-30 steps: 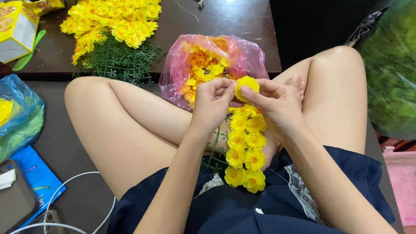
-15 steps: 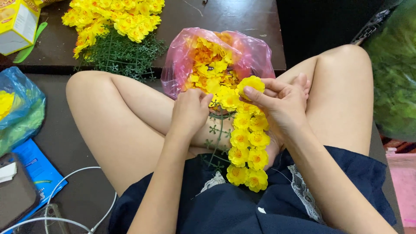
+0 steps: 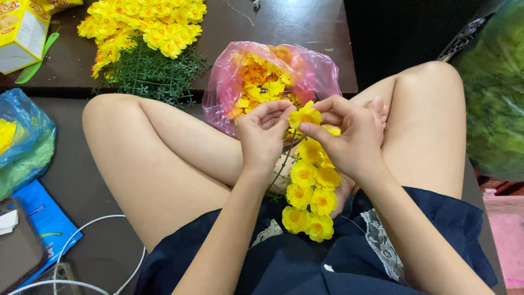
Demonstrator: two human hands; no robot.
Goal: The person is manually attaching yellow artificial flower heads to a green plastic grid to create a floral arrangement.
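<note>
- upper left corner of the frame: a yellow cardboard box stands on a dark tabletop, with a green leaf-shaped strip lying just beside it.
- left edge, middle: a blue plastic bag holds something yellow and something green; below it lies a flat blue packet, and a white cable curls across the dark floor at the lower left.
- upper left to upper centre: a heap of yellow artificial flowers rests on the tabletop, with a mat of green plastic stems spread under its lower edge.
- centre top: a pink plastic bag lies open at the table's edge, filled with loose yellow and orange flower heads.
- centre: the person sits cross-legged, bare knees out to either side, in dark navy shorts with a white lace trim.
- centre: the left hand is curled, fingertips pinched on the left side of a single yellow flower head.
- just right of centre: the right hand is also curled, its thumb and forefinger pinching the same flower head from the right, so both hands hold it between them.
- below the hands: a strand of yellow flowers on a thin green stem hangs from the held flower head down into the lap.
- right edge: a large bundle of green foliage in clear plastic; a pink surface shows at the lower right.
</note>
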